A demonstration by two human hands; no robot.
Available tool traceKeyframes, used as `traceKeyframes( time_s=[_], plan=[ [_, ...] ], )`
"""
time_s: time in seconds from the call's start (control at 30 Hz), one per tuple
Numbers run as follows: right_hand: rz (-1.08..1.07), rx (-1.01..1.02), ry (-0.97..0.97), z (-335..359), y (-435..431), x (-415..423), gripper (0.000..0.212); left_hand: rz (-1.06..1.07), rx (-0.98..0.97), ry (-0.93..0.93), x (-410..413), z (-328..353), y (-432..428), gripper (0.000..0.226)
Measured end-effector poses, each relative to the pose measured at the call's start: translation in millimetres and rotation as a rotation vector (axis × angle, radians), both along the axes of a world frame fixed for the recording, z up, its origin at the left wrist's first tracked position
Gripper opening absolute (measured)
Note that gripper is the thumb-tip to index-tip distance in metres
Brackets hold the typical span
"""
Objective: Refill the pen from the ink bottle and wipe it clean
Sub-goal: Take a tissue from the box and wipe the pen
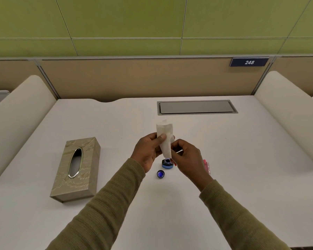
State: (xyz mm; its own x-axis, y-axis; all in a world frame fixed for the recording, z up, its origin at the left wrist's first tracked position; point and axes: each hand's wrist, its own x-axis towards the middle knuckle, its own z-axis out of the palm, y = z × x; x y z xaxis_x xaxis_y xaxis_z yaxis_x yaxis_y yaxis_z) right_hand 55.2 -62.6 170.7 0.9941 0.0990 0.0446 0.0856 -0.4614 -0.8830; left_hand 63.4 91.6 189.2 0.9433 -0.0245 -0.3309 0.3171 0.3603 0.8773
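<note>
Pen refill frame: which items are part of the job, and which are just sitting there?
Job:
- tissue, gripped by left hand
- pen, mostly hidden, pinched by right hand
- ink bottle, open
- blue cap, on the desk
- tissue box

Lying about:
- cable hatch
- 248 sign
- pink item, partly hidden, role unclear

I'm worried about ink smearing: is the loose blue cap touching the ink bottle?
Apart. The head view shows the cap lying nearer the person than the ink bottle, with a strip of bare white table between them.
</note>
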Motion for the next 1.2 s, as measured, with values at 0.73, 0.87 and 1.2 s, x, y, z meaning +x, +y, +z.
traceKeyframes(
  time_s=[0.73,0.87,1.2],
  plan=[
    [0.075,0.313,0.265,16.3,0.5,-5.1,0.018,0.058,-0.178,-0.030,2.6,2.5,1.0,0.026],
    [0.096,0.335,0.290,13.3,-3.8,-7.0,0.020,0.122,-0.224,-0.034,5.9,-0.2,7.1,0.026],
    [0.029,0.285,0.170,8.8,-8.2,-5.4,0.012,0.159,0.181,0.037,10.5,-15.8,13.3,0.032]
  ],
)
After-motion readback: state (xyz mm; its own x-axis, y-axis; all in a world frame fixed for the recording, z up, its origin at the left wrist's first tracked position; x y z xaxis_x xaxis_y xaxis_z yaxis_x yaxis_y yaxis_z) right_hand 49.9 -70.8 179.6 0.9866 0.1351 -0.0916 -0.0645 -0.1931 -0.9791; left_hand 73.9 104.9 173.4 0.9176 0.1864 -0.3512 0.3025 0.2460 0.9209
